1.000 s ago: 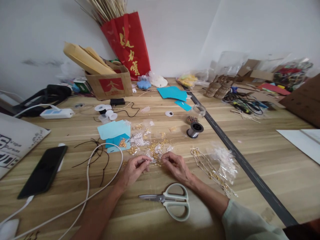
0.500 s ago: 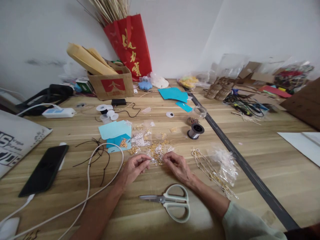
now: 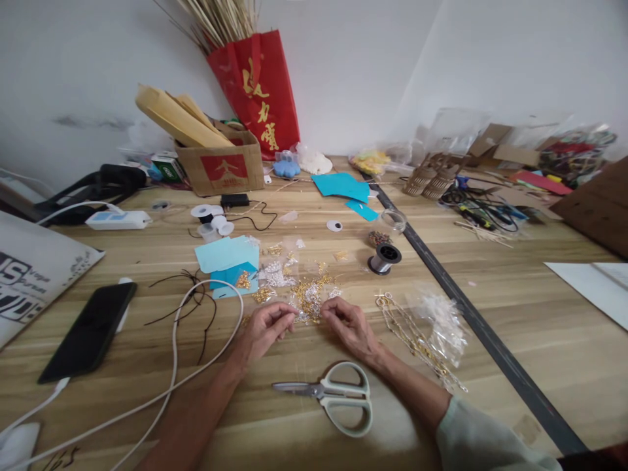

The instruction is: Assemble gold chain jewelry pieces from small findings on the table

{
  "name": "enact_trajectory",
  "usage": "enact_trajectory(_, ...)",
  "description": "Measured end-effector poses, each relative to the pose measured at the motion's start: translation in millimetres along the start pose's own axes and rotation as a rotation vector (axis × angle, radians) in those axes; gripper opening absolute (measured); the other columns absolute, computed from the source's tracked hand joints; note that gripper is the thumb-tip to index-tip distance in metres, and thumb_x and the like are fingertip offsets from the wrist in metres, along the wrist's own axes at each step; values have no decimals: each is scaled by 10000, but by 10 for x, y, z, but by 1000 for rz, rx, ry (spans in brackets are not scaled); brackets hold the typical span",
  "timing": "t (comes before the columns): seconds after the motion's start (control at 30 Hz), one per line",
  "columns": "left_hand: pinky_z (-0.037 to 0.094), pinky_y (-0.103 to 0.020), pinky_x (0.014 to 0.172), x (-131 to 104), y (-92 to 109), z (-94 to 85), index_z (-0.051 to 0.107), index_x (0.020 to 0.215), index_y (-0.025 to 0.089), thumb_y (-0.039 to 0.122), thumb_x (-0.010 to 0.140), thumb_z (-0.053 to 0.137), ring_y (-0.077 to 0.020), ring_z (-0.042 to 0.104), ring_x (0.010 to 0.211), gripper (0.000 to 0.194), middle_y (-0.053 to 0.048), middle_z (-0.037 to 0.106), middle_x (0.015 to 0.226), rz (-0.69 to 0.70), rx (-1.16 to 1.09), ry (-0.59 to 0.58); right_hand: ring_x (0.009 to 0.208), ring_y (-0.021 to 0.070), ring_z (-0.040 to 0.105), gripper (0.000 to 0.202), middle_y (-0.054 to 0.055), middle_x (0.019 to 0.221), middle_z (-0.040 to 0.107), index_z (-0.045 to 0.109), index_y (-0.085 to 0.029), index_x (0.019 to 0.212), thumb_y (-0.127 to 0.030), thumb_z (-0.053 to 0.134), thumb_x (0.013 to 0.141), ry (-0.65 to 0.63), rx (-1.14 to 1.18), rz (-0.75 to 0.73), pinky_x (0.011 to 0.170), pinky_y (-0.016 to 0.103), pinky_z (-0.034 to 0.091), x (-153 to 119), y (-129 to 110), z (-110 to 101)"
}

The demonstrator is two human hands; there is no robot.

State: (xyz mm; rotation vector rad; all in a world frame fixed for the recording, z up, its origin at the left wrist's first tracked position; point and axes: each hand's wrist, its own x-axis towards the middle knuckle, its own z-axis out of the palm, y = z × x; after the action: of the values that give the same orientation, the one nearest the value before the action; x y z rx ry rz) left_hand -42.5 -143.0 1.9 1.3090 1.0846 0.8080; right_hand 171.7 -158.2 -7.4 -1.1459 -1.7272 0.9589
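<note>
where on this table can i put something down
Wide bare patch: between the dark strip and the white sheet. Smaller: between the scissors and left forearm. Crowded: small gold and silver pieces lie between and beyond the left hand and right hand.

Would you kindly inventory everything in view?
Small pieces: many, gold and silver, centre
Scissors: one, pale handles, near edge
Chains: several, gold and silver, right
Wire spool: one, black, right
Jar: one, clear, behind the spool
Cards: several, blue, left and back
Phone: one, black, left
Cables: count unclear, white, left
Power strip: one, white, far left
Boxes: at least three, brown, back left and right
Carrier bag: one, red, back
Sticks: many, beige, in the bag
Mixed clutter: uncountable, many colours, back right
Table: one, brown, beneath
Left hand: one, bare, left of pieces
Right hand: one, bare, right of pieces
Sleeve: one, pale green, lower right
</note>
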Motion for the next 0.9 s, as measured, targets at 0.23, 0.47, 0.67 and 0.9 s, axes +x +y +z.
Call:
enact_trajectory(0.23, 371, -201, 463, 4, -8, 0, 647, 863, 132, 457, 738, 651, -85, 472, 478, 348, -8, 626, 609, -1, -21, 13, 531, 100, 402, 205, -38, 589, 453, 561, -171, 818, -338, 487, 912, 0, -13, 10, 512, 220, 320, 1, -36, -7)
enact_trajectory(0.47, 353, -195, 446, 14, -16, 8, 649, 851, 128, 465, 726, 657, -78, 454, 460, 360, -14, 636, 613, -11, -22, 24, 529, 103, 396, 213, -38, 578, 444, 556, -170, 820, -347, 481, 913, -6, -3, 7, 504, 223, 307, 4, -55, -7)
enact_trajectory(0.67, 361, -200, 461, 11, -12, 1, 655, 881, 128, 443, 737, 646, -84, 457, 479, 347, -17, 636, 629, -21, 4, 18, 519, 98, 389, 224, -43, 574, 442, 560, -167, 822, -359, 488, 912, -9, 10, 17, 497, 221, 303, -2, -39, -1)
enact_trajectory(0.9, 366, -206, 495, -6, 43, 12, 660, 857, 138, 395, 708, 679, -99, 484, 524, 297, -1, 616, 613, -7, 14, 13, 521, 99, 390, 219, -39, 576, 446, 563, -167, 815, -348, 487, 911, -7, -6, 10, 498, 221, 306, -1, -57, 0)
